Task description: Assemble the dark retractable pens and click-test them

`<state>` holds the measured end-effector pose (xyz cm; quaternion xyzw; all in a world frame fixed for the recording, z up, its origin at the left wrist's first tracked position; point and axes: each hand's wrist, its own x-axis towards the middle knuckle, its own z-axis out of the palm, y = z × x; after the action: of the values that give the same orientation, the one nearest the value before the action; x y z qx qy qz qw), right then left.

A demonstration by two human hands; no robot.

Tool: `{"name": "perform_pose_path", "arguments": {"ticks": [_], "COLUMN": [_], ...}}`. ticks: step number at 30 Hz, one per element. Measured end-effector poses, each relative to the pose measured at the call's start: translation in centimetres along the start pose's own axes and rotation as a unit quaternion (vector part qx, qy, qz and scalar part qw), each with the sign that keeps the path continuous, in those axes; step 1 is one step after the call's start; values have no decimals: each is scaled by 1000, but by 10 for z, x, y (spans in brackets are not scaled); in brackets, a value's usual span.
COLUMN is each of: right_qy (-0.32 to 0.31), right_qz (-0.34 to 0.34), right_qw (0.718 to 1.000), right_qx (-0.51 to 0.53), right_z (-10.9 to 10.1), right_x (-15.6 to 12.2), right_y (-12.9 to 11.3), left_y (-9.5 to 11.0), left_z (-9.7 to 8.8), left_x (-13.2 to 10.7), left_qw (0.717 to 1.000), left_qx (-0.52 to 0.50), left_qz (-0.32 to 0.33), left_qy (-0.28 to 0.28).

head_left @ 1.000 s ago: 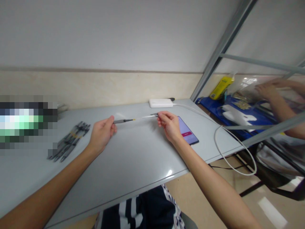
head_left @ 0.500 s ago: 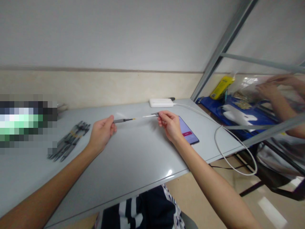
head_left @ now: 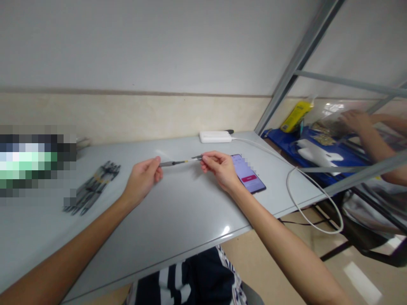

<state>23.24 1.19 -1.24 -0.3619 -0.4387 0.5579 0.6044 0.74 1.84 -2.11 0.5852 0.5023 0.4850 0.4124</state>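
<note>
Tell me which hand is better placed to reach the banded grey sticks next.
Likely the left hand: it is nearer the banded grey sticks, though it holds a grey stick. The right hand is farther off, near the phone, holding a thin piece.

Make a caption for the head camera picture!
Left hand holds a slim grey rod; right hand pinches a thin shiny piece.

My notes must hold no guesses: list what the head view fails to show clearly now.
All in the head view:
Grey stick, rear end: hidden in the left hand.
Clear piece, far end: hidden by the right hand.
Yellow tip, contact with the clear piece: too small, blurred.
Dark bundle, number of pieces: blurred, overlapping.
Phone, screen text: too small, partly pixelated.
Pixelated patch at left: contents covered.
Other person's arm: cut off by the right edge.
</note>
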Motion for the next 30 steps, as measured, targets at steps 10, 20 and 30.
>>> {"name": "perform_pose_path", "arguments": {"ticks": [10, 20, 30], "right_qy": [-11, -29, -63], "right_qz": [-18, 1, 89], "right_qw": [999, 997, 986], "right_qx": [-41, -67, -128], "right_z": [-2, 0, -1], "right_x": [0, -1, -4], "right_y": [0, 1, -1], "left_y": [-4, 3, 6], "left_z": [-4, 2, -5], "left_x": [1, -1, -3], "left_qw": [999, 999, 994], "left_qx": [29, -9, 47], "left_qz": [22, 45, 93], "left_qy": [-12, -21, 10]}}
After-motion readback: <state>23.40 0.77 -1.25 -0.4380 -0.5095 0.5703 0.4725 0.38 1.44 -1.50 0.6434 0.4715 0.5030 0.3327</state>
